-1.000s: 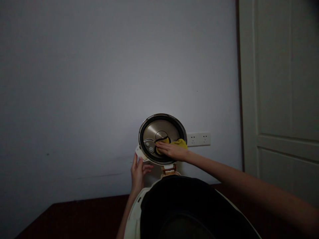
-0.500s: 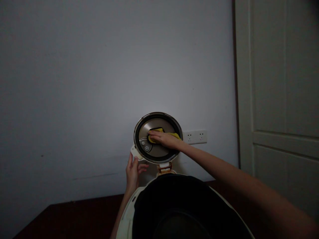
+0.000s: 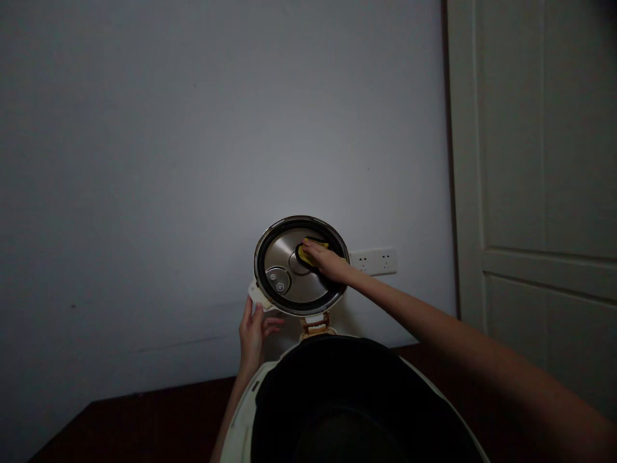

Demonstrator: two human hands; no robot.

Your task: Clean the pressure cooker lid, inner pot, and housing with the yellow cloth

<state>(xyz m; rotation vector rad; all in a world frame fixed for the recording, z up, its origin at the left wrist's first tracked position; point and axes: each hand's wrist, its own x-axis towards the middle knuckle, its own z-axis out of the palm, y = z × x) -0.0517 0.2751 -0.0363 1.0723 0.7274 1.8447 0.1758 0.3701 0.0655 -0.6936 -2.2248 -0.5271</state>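
The lid (image 3: 282, 251) stands raised at the far side of the cooker (image 3: 240, 432), inner face turned to the near side. A yellow cloth (image 3: 305, 256) lies against that face, right of centre. The right hand (image 3: 330, 262) holds the cloth there, fingers nearly straight and pressed over it. The left hand (image 3: 252, 333) pinches the white tab (image 3: 259, 296) at the lid's lower left edge between thumb and finger; its other fingers are spread free. From where I stand, the hinge (image 3: 317, 323) below the lid looks stained brown. Caution: uneven pressure from the right hand could twist the lid on this hinge, should the left hand's pinch slip. The cloth could also snag on the round valve plate (image 3: 278, 281) at left, or drop into the dark pot (image 3: 337, 363). Beyond, a wall socket (image 3: 374, 262) sits just right of the lid.
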